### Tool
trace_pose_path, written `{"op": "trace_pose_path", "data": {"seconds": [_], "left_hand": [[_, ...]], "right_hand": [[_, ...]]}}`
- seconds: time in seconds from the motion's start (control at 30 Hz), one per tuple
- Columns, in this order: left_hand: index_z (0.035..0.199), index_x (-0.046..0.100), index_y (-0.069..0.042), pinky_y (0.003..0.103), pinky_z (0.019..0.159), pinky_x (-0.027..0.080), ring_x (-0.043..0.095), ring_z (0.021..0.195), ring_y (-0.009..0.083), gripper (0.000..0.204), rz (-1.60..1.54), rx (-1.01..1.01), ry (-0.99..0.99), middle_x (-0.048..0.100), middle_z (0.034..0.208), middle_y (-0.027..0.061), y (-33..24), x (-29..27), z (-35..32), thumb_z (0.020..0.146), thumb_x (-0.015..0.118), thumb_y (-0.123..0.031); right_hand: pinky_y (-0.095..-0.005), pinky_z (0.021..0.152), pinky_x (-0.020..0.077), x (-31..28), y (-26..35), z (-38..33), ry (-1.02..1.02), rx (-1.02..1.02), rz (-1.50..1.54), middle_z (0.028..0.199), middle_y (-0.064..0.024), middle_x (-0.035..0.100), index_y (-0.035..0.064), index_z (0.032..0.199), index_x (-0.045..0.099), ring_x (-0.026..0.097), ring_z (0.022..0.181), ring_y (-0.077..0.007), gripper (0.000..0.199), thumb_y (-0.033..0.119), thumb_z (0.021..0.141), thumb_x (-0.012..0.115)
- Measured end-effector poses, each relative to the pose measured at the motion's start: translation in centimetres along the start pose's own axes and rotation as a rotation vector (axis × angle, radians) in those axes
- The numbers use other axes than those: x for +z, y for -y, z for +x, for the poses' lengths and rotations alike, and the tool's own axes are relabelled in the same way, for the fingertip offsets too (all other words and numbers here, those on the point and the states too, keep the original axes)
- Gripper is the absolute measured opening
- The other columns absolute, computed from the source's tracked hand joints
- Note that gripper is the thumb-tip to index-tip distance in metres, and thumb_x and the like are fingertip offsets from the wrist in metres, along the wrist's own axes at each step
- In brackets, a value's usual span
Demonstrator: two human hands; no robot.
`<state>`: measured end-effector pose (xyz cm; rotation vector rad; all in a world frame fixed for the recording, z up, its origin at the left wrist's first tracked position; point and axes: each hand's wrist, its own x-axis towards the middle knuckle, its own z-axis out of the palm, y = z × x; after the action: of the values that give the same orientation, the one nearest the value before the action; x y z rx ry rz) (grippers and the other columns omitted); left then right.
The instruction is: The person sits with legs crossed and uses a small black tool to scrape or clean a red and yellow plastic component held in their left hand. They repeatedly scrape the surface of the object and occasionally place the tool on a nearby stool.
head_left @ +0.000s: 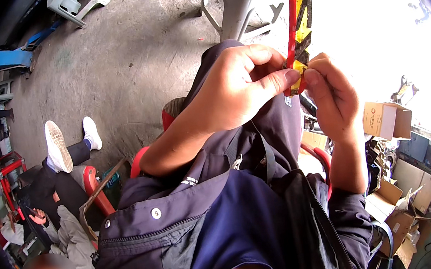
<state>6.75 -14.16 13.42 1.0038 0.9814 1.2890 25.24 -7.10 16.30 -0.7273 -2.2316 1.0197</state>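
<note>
- The left hand (pixel 239 86) is closed into a loose fist, and its thumb and forefinger press together on the lower end of a narrow red and yellow foil packet (pixel 298 40).
- The right hand (pixel 333 97) meets it from the other side; its fingertips (pixel 312 76) pinch the same lower end, so both grips are clamped on the packet and nearly touch each other.
- The packet stands almost upright above the two grips, with its top leaning a little away from the person, and it has dark marks on the yellow part.
- Both forearms are bare, and the sleeves of the dark blue zip jacket (pixel 225 223) are pushed up below them.
- Under the grips lie the person's legs in dark blue trousers (pixel 272 122), and a red plastic chair (pixel 139 162) shows at the sides of the legs.
- Beyond the grips, on the grey concrete floor (pixel 126 54), stands a white plastic stool (pixel 235 4).
- To the right of the right grip there is an open brown cardboard box (pixel 386 120), with more cardboard boxes (pixel 394 210) lower down.
- Far to the left of the left grip another person sits with crossed legs and white sport shoes (pixel 60 147).
</note>
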Motion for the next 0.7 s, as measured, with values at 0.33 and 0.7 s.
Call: {"op": "trace_pose_path", "data": {"seconds": [0.33,0.7], "left_hand": [[0.102,0.065,0.002,0.022,0.07,0.048,0.062,0.078,0.0091,0.012,-0.357,0.171,-0.057,0.067,0.087,0.0044,1.3,0.3,-0.3,0.095,0.062,-0.007],[0.101,0.067,0.001,0.016,0.057,0.038,0.055,0.069,0.0032,0.016,-0.568,0.101,-0.031,0.065,0.081,0.0014,0.4,0.7,-0.7,0.093,0.067,-0.013]], "right_hand": [[-0.0228,0.056,0.0371,1.2,-0.3,-1.7,-0.346,-0.156,0.419,0.073,-0.0064,0.05,-0.0026,0.084,0.051,0.044,0.062,-0.009,0.022,0.006,0.102,0.042],[-0.0276,0.066,0.0535,0.3,2.6,-1.3,-0.313,-0.283,-0.059,0.094,-0.0164,0.066,-0.007,0.1,0.064,0.066,0.077,-0.0197,0.024,-0.011,0.077,0.07]]}}
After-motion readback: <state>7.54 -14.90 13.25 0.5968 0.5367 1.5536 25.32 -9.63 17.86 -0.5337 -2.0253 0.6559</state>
